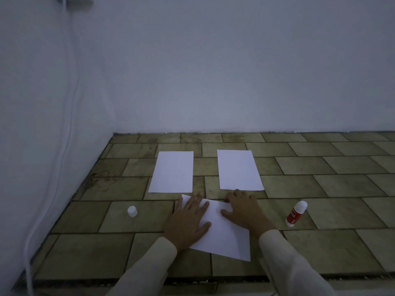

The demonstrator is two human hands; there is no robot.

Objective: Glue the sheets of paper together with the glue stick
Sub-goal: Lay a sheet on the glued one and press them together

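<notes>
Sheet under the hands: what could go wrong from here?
1. The sheet lies skewed under the flat left hand and right hand; pressing may crease it or set it crooked.
2. The cap stands far from the glue stick, which lies on its side and may dry or roll.

Floor (pixel 320 163): olive-brown rectangular tiles in staggered rows with dark grout lines.
Marks (pixel 102 180): dark scribbly stains on the tiles close to the left wall.
Back wall (pixel 235 71): plain and pale, meeting the floor in a rough line.
Left wall (pixel 32 103): the same pale finish.
Cord (pixel 71 116): white, running down the left wall.
Fixture (pixel 74 2): grey, top left, too blurred to identify.
</notes>
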